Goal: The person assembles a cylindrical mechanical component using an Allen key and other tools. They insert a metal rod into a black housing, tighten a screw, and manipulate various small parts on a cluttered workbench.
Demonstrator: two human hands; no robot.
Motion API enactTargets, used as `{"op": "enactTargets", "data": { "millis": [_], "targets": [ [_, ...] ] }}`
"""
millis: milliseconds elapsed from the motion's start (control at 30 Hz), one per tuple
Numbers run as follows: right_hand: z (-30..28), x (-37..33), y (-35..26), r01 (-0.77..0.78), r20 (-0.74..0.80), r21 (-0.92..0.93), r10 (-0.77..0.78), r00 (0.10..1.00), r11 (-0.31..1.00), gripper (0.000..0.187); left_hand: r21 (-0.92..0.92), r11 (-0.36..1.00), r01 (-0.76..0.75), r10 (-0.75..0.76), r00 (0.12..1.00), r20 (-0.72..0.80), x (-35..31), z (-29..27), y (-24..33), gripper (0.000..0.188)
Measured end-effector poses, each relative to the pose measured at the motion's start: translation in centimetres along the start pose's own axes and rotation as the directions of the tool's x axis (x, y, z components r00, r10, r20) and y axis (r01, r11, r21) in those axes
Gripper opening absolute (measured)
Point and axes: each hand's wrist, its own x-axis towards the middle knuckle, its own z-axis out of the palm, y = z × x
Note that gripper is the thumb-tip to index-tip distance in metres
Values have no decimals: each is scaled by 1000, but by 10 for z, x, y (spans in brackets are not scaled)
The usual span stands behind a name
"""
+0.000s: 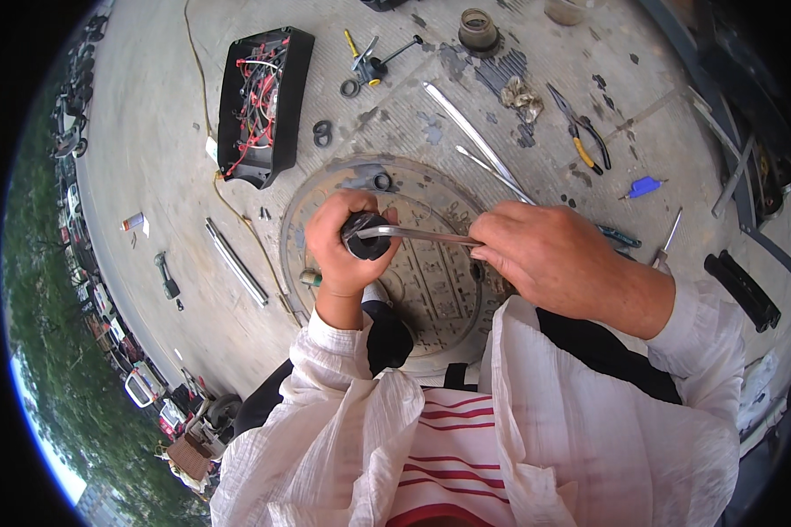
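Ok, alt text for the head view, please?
A person's left hand grips a dark round part; their right hand holds a bent metal bar at its end. On the ground lie pliers and a black box of wires.

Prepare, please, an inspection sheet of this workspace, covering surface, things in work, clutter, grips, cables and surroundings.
Surface: grey concrete ground with dark stains and a round metal cover.
Things in work: black cylindrical part; bent metal bar, its end at the part's top; insertion depth cannot be told.
Clutter: open black box, pliers, black rings, blue item, all on the ground.
Left grip: closed around the black part.
Right grip: closed on the bar's other end.
Cables: red wires tangled inside the box; thin cord along the ground, connection unclear.
Surroundings: parked vehicles and trees at left.
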Motion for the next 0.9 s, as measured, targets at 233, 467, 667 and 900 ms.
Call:
{"op": "enactTargets", "data": {
  "millis": [233, 467, 667, 900],
  "targets": [
    [-2, 10, 14, 92, -318, 318, 15, 948, 944, 12, -1, 1000, -7, 7, 1000, -2, 3, 2, -2, 24],
    [-20, 21, -5, 160, -273, 822, 131, 953, 546, 15, 55, 998, -36, 34, 998, 46, 5, 7, 5, 24],
    [-4, 23, -6, 223, -299, 807, 52, 953, 546, 17, 58, 997, -56, 52, 997, 61, 6, 13, 5, 25],
    [3, 27, -5, 347, -513, 421, -96, 853, 838, 14, 13, 1000, -12, 11, 996, 85, 3, 15, 5, 28]
  ]
}}
